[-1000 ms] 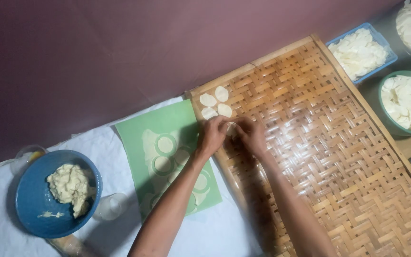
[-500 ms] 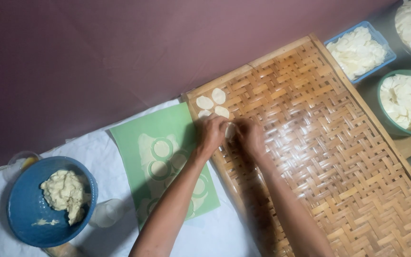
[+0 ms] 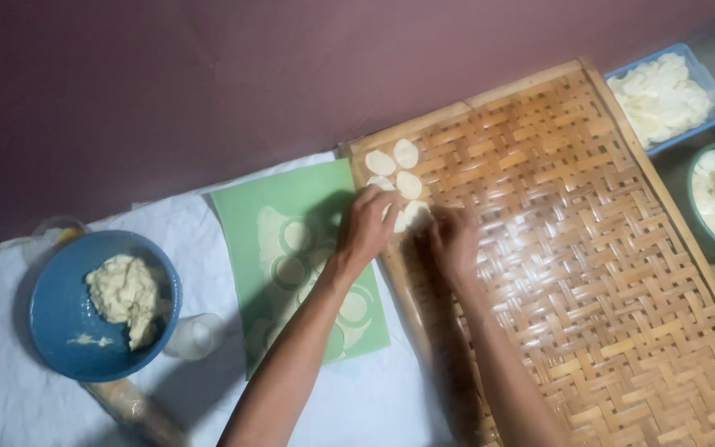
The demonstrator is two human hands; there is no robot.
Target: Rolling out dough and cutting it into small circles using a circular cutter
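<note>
Dough disc [image 3: 416, 215] flat between both hands

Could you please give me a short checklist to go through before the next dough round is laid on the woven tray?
1. Both hands at the tray's near corner: ok; left hand and right hand meet over a dough round.
2. Round lying flat and let go: cannot tell, fingers cover part of it.
3. Free space on the woven tray: ok, most of it is bare.
4. Earlier rounds lying apart: mostly ok, some look touching.
5. Cut rounds left on the green mat: ok, several show.
6. Dough in the blue bowl: ok.
</note>
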